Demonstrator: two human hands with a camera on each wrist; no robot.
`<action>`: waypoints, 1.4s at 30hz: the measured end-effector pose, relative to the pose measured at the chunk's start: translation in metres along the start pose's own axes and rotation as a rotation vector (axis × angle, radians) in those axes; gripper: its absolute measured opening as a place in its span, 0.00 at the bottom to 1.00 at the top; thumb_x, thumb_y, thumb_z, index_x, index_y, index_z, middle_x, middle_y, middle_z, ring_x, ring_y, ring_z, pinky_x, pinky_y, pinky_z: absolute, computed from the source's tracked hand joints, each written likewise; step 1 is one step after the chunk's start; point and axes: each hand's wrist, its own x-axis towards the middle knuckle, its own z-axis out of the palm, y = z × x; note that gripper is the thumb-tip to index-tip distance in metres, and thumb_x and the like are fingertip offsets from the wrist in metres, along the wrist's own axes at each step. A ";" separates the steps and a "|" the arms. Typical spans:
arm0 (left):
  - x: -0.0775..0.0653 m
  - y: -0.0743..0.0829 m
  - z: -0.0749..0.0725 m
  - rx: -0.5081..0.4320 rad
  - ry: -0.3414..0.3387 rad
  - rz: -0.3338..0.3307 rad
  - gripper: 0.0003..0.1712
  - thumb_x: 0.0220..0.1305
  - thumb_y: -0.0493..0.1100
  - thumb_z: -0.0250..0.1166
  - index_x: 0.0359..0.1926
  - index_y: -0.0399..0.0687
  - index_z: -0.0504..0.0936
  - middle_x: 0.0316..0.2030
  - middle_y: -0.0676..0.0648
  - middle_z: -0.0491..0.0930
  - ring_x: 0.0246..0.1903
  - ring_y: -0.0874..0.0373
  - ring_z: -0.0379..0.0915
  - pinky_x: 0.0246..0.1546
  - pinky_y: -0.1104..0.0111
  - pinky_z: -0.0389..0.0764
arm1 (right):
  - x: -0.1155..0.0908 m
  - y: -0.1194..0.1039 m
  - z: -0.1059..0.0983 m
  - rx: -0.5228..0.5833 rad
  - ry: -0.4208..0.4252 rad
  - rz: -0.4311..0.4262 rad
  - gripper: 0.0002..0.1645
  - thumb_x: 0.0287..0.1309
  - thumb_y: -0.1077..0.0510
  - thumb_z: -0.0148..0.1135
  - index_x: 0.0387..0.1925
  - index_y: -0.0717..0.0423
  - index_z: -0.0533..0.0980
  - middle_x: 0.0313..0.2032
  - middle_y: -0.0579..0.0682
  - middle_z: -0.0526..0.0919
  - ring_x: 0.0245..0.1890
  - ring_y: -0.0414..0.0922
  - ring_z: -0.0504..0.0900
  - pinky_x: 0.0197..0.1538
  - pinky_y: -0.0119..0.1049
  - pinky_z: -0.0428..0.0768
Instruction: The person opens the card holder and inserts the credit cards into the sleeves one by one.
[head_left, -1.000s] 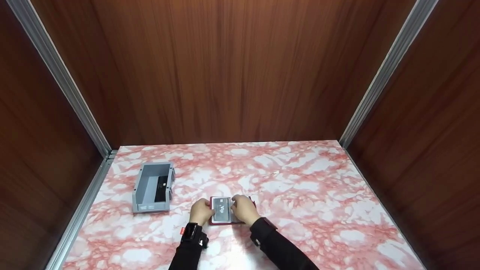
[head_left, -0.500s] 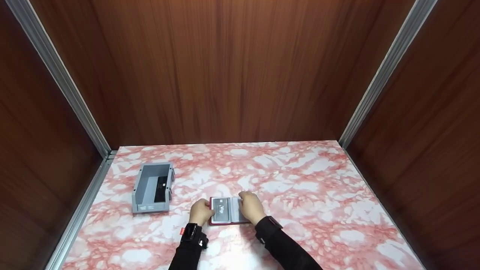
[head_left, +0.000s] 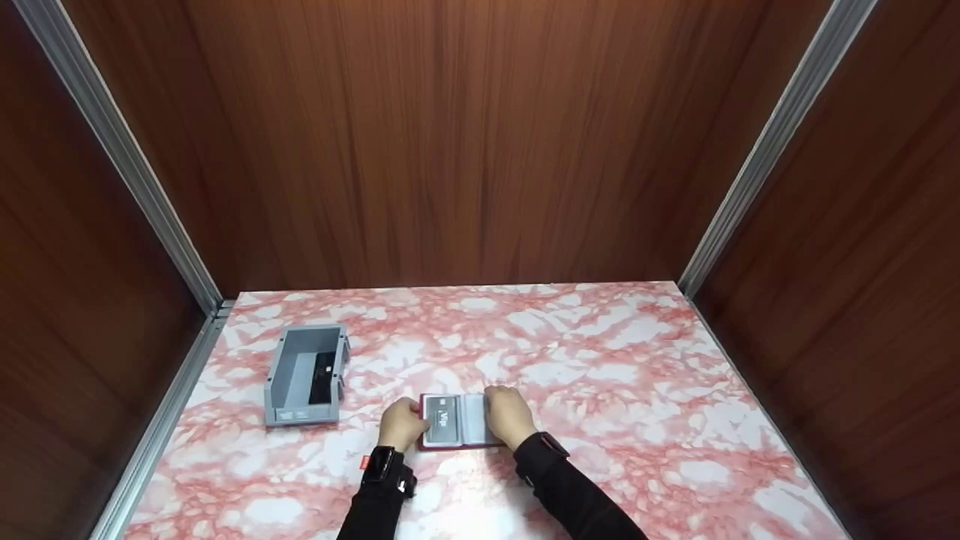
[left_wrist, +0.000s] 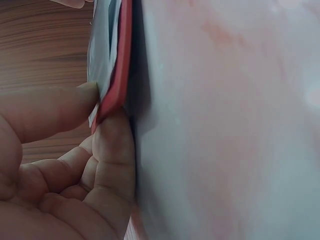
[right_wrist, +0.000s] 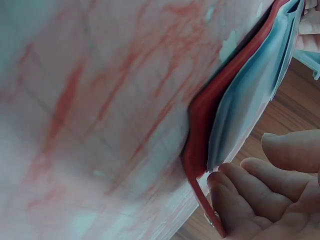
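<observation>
A red card holder (head_left: 455, 448) lies spread open on the table, its clear plastic sleeves (head_left: 473, 417) showing. Under the left sleeve is a grey card (head_left: 443, 418) marked "Vip". My left hand (head_left: 400, 424) pinches the holder's left edge; in the left wrist view the thumb (left_wrist: 55, 110) presses the sleeves and a finger lies beneath the red cover (left_wrist: 120, 60). At the other side is my right hand (head_left: 511, 416), thumb (right_wrist: 292, 150) apart from the fingers. Its fingertips are right at the sleeves' edge and the cover's strap (right_wrist: 205, 200).
A grey bin (head_left: 302, 415) stands to the left, with a black card-like item (head_left: 322, 379) leaning inside along its right wall. Brown wood-grain panels (head_left: 450, 150) enclose the marbled red and white table (head_left: 600, 360) at the back and sides.
My right hand has moved right from the middle of the card holder to its right edge, and a sleeve page now lies turned to the right. My left hand has stayed put.
</observation>
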 end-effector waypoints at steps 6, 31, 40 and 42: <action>0.000 -0.002 0.001 0.003 0.006 0.007 0.13 0.39 0.30 0.71 0.30 0.33 0.79 0.22 0.47 0.76 0.28 0.50 0.73 0.36 0.56 0.76 | -0.001 0.002 0.000 0.000 -0.015 -0.010 0.05 0.51 0.71 0.62 0.30 0.62 0.79 0.29 0.59 0.83 0.34 0.59 0.82 0.38 0.50 0.80; 0.001 -0.001 0.001 0.018 0.006 0.005 0.13 0.39 0.30 0.71 0.31 0.33 0.80 0.24 0.45 0.78 0.29 0.48 0.75 0.38 0.55 0.77 | -0.007 0.003 -0.003 0.041 -0.008 -0.064 0.09 0.54 0.70 0.62 0.35 0.60 0.84 0.33 0.54 0.87 0.36 0.55 0.83 0.42 0.46 0.80; 0.002 -0.002 0.002 0.006 -0.003 0.000 0.13 0.40 0.30 0.71 0.31 0.33 0.80 0.23 0.46 0.77 0.29 0.49 0.74 0.38 0.55 0.77 | -0.006 -0.005 -0.003 0.111 -0.059 -0.073 0.09 0.58 0.67 0.64 0.40 0.61 0.85 0.38 0.53 0.87 0.39 0.54 0.84 0.45 0.45 0.80; 0.001 -0.002 0.002 0.001 -0.004 -0.003 0.13 0.40 0.31 0.71 0.31 0.33 0.80 0.23 0.46 0.77 0.29 0.49 0.74 0.38 0.55 0.77 | -0.006 -0.007 -0.003 0.139 -0.072 -0.078 0.09 0.58 0.67 0.64 0.41 0.61 0.85 0.39 0.53 0.87 0.40 0.53 0.84 0.46 0.45 0.80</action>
